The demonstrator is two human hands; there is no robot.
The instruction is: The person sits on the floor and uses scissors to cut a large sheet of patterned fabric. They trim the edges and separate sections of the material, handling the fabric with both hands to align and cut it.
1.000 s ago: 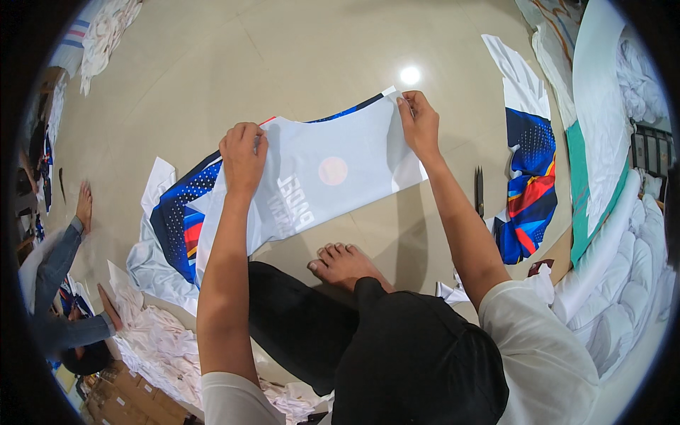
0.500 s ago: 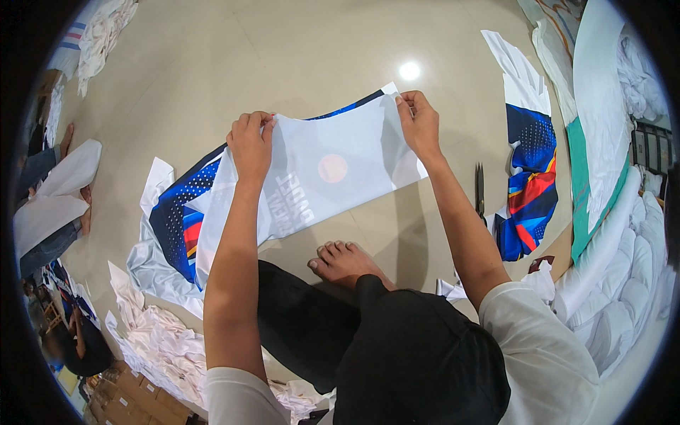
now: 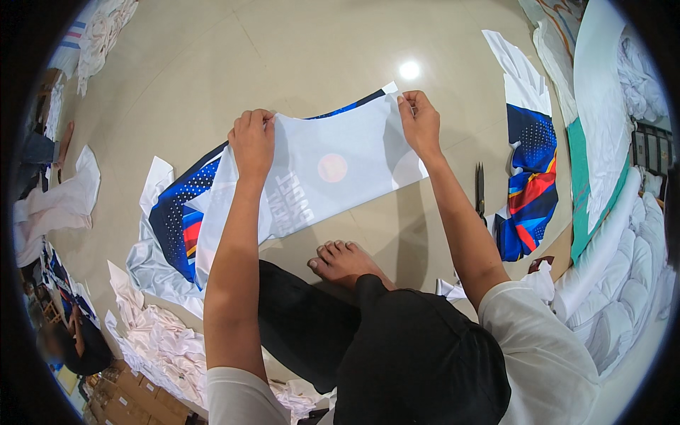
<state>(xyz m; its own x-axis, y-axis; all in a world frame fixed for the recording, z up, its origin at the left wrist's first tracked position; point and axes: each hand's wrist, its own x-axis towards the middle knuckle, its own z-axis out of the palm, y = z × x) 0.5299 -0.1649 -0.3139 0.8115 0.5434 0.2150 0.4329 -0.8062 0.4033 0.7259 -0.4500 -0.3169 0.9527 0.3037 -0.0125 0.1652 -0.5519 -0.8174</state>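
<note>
A cut fabric panel (image 3: pixel 340 159) is stretched between my two hands, its pale underside up with a faint round mark and lettering showing through. My left hand (image 3: pixel 253 145) pinches its upper left corner; my right hand (image 3: pixel 419 126) pinches the upper right one. Beneath and to the left lies more printed fabric (image 3: pixel 173 223), dark blue with white dots and red and light-blue stripes. Its white edges and a grey shiny part spread on the floor. To the right of my right forearm rest black scissors (image 3: pixel 480 191), points away from me.
Another printed blue and red fabric piece (image 3: pixel 528 177) lies at the right, beside white rolls and bundles (image 3: pixel 616 283). Crumpled pale cloth (image 3: pixel 159 340) and cardboard boxes (image 3: pixel 131 397) are at the lower left. My bare foot (image 3: pixel 347 262) stands near the panel. Other people sit at the left rim.
My hands and the panel hold nearly the same position. At the far left, a person's legs and the white cloth there have shifted.
</note>
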